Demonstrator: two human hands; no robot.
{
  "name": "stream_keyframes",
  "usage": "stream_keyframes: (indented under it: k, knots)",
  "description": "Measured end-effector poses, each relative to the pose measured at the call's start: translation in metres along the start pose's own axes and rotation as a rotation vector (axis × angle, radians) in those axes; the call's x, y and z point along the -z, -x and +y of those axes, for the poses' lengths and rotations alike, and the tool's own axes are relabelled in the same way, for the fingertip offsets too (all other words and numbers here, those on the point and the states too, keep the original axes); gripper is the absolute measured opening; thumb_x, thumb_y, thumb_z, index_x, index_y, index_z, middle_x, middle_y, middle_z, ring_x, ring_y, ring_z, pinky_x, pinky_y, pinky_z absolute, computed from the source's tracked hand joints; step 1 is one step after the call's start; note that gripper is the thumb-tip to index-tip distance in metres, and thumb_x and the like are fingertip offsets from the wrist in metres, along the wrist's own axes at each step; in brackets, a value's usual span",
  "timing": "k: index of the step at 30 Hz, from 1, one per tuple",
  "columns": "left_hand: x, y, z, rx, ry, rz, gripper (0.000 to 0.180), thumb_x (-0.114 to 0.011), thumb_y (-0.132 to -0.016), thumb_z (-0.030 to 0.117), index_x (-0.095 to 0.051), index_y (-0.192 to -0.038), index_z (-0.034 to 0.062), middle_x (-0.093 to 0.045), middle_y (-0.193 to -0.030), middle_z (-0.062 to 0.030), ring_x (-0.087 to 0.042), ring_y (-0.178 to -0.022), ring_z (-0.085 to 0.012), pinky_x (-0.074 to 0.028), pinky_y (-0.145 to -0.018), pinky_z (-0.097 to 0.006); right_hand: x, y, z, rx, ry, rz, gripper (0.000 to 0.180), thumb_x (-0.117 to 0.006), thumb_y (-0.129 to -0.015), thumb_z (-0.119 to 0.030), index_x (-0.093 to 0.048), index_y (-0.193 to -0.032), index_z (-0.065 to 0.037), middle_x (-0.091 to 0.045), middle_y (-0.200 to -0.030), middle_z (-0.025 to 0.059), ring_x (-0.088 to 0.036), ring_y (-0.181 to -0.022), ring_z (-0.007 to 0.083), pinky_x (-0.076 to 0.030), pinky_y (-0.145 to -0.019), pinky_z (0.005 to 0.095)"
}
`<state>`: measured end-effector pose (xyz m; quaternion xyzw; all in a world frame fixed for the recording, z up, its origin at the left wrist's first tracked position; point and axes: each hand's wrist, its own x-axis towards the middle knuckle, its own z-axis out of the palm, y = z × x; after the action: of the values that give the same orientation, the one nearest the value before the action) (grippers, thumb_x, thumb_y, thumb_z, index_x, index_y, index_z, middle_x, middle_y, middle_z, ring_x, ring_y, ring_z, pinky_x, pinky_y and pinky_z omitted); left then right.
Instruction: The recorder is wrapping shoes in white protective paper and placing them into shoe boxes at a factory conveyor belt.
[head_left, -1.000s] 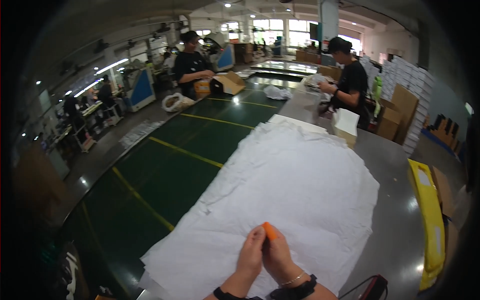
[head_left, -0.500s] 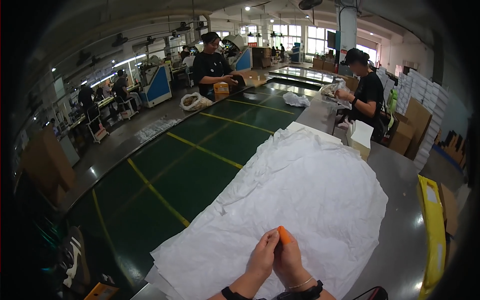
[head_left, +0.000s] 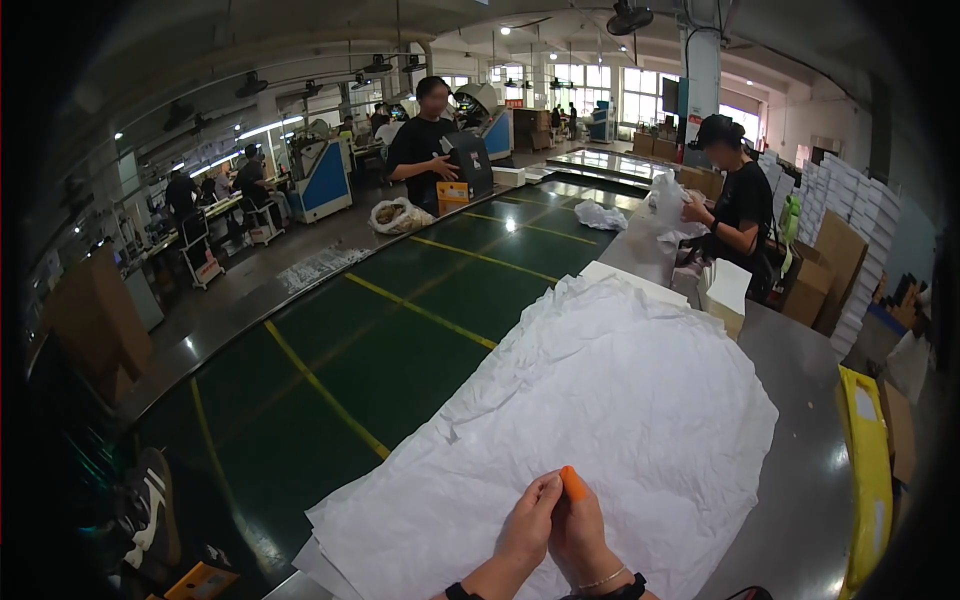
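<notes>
My left hand [head_left: 530,525] and my right hand [head_left: 582,530] are pressed together over a broad pile of crinkled white paper sheets [head_left: 630,390]. An orange finger cot [head_left: 573,484] covers a fingertip of the right hand. The left thumb and fingers are pinched closed right beside it; anything between them is hidden. The right fingers are curled inward against the left hand, and their grip is mostly out of sight. Beneath the paper lies a grey metal tabletop [head_left: 790,480].
A green conveyor belt [head_left: 330,350] with yellow lines runs along the left, carrying a dark shoe [head_left: 150,510] nearby. White boxes [head_left: 727,290] stand beyond the paper. A yellow package [head_left: 868,470] lies at right. Two co-workers [head_left: 420,150] [head_left: 735,190] stand farther off.
My hands stay together in nearly the same pose, slightly lower in view. The far-left co-worker now holds a dark box upright; the right co-worker's pale plastic bag is raised higher.
</notes>
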<state>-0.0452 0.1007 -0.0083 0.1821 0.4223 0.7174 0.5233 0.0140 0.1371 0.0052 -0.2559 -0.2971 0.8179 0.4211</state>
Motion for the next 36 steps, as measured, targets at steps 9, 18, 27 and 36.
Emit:
stream_keyframes:
  k: [9,18,27,36]
  knots:
    - [-0.0028,0.0001,0.0044,0.011,0.023,0.007,0.036,-0.045,-0.096,0.027,-0.048,-0.120,-0.0002,-0.054,-0.113,-0.0061,-0.049,-0.105,-0.0111,-0.037,-0.094,-0.025,-0.0009,-0.0007,-0.0010,0.007,-0.002,-0.055,0.027,-0.040,-0.097,-0.025,-0.056,-0.088,-0.005,-0.057,-0.083,0.0030,-0.052,-0.078,0.0120,-0.043,-0.073,0.0264]
    - [0.0004,-0.0005,0.0005,-0.007,0.034,0.017,0.037,-0.049,-0.095,0.028,-0.050,-0.118,-0.0001,-0.055,-0.110,-0.0053,-0.049,-0.103,-0.0113,-0.037,-0.093,-0.024,-0.0005,-0.0008,0.0020,0.027,-0.019,-0.063,0.025,-0.042,-0.097,-0.024,-0.056,-0.089,-0.005,-0.057,-0.084,0.0022,-0.052,-0.078,0.0111,-0.043,-0.073,0.0259]
    - [0.0000,0.0013,-0.0008,-0.004,0.020,0.022,0.037,-0.049,-0.095,0.029,-0.051,-0.118,-0.0001,-0.055,-0.110,-0.0056,-0.049,-0.103,-0.0113,-0.037,-0.093,-0.024,-0.0054,0.0051,-0.0042,0.003,0.001,-0.035,0.024,-0.042,-0.097,-0.024,-0.056,-0.090,-0.005,-0.057,-0.083,0.0026,-0.052,-0.078,0.0109,-0.043,-0.072,0.0252]
    - [-0.0005,-0.0002,0.0047,0.013,0.059,0.033,0.036,-0.051,-0.094,0.029,-0.053,-0.116,0.0008,-0.055,-0.109,-0.0057,-0.049,-0.103,-0.0121,-0.037,-0.093,-0.025,-0.0014,-0.0018,0.0029,0.025,-0.015,-0.073,0.022,-0.044,-0.096,-0.023,-0.056,-0.094,-0.004,-0.056,-0.088,0.0028,-0.052,-0.081,0.0112,-0.044,-0.074,0.0256]
